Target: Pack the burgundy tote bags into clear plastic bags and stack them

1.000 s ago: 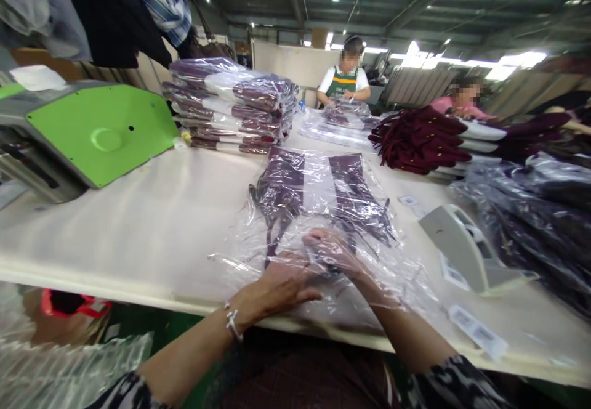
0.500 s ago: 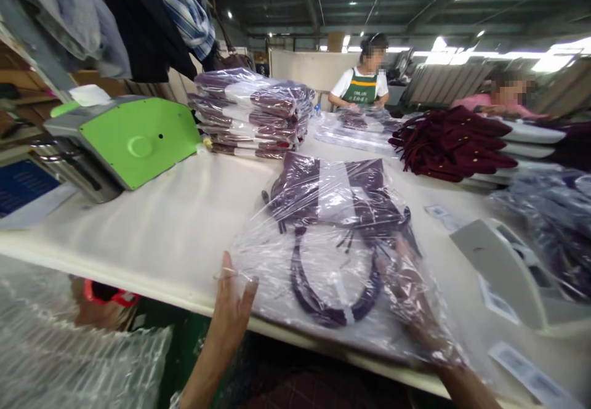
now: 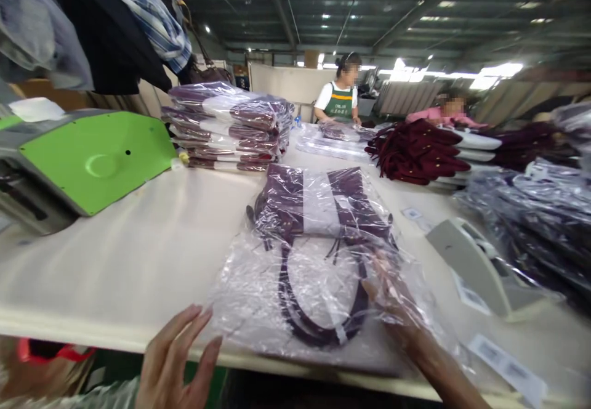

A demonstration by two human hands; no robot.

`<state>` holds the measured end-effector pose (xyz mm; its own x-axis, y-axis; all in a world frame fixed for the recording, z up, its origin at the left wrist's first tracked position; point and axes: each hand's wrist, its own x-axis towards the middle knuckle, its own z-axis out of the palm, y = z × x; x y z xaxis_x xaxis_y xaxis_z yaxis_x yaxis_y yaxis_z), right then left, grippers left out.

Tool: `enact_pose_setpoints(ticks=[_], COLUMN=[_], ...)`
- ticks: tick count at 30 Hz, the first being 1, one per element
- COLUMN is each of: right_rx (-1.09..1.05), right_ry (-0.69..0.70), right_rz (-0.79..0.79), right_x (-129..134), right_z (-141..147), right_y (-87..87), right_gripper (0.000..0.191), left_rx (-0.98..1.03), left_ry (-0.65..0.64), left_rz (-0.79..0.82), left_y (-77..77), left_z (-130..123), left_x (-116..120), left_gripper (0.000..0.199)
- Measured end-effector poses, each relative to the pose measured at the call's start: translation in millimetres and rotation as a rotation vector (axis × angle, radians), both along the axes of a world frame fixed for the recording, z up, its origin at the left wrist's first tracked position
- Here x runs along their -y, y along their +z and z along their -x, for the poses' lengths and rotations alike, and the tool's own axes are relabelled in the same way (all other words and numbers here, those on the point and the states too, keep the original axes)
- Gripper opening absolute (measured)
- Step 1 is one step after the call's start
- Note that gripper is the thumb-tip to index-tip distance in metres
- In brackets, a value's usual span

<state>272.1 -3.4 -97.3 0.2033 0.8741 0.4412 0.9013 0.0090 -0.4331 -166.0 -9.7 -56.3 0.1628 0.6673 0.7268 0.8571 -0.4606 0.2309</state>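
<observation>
A dark purple handbag (image 3: 355, 196) lies in a clear plastic bag (image 3: 249, 292), a white paper band (image 3: 318, 202) round its middle. Its looped handle (image 3: 287, 292) points toward me, with a white wrap at the near end. My right hand (image 3: 390, 295) is inside the plastic, beside the right side of the handle. Its fingers look stretched out, though glare on the film blurs them. Just off the near left corner of the plastic bag is my left hand (image 3: 178, 360), empty, fingers apart.
A green-sided machine (image 3: 96, 159) stands at left. Behind lie a stack of bagged purple goods (image 3: 226, 125) and maroon bags (image 3: 415, 150). To the right are a grey dispenser-like device (image 3: 475, 267), printed labels (image 3: 508, 366) and more plastic-wrapped goods (image 3: 512, 218). Two people work across the table.
My left hand has come off the plastic bag and moved left and toward me. My right hand stays inside the plastic by the handle. The view has shifted right.
</observation>
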Motion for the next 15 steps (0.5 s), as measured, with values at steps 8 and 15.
enact_pose_setpoints(ticks=[8, 15], right_rx=[0.169, 0.215], right_ry=[0.158, -0.125], right_rz=[-0.042, 0.026], right_x=[-121, -161], right_z=[35, 12], right_y=[27.2, 4.4], right_gripper=[0.066, 0.069], left_rx=[-0.163, -0.552], left_ry=[-0.318, -0.299], left_rz=[-0.035, 0.303], left_y=[98.5, 11.7], left_z=[-113, -148], left_x=[-164, -216], left_gripper=[0.043, 0.064])
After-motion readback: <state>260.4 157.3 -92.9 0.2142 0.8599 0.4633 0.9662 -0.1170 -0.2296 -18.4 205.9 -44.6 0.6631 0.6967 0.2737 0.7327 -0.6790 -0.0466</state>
